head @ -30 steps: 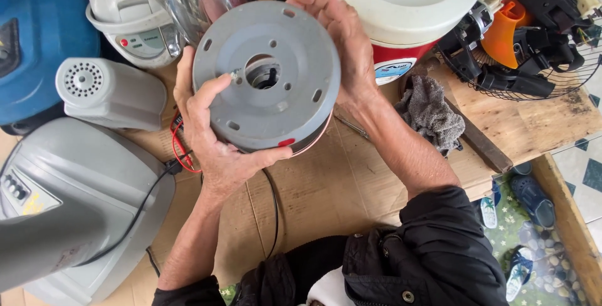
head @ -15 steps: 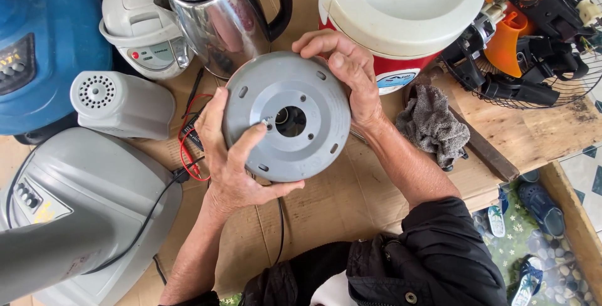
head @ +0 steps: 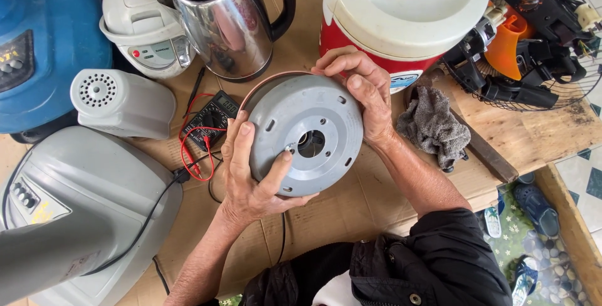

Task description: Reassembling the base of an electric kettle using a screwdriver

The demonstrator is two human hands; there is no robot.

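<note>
Grey base (head: 307, 135), a round plastic disc with a hole at its centre, is held tilted above the cardboard-covered table (head: 351, 212), underside toward the camera. Left hand (head: 251, 177) has its grip closed on the lower left rim, thumb lying across the face near the hole. Right hand (head: 362, 89) clasps the upper right edge, fingers curled over the rim. Behind it stands a steel kettle (head: 226, 21), and a red cooker (head: 401, 24) with a white lid is just beside the right hand. A multimeter (head: 212, 118) with red leads lies left of the disc, probably switched off. A grey rag (head: 433, 124) lies to the right
</note>
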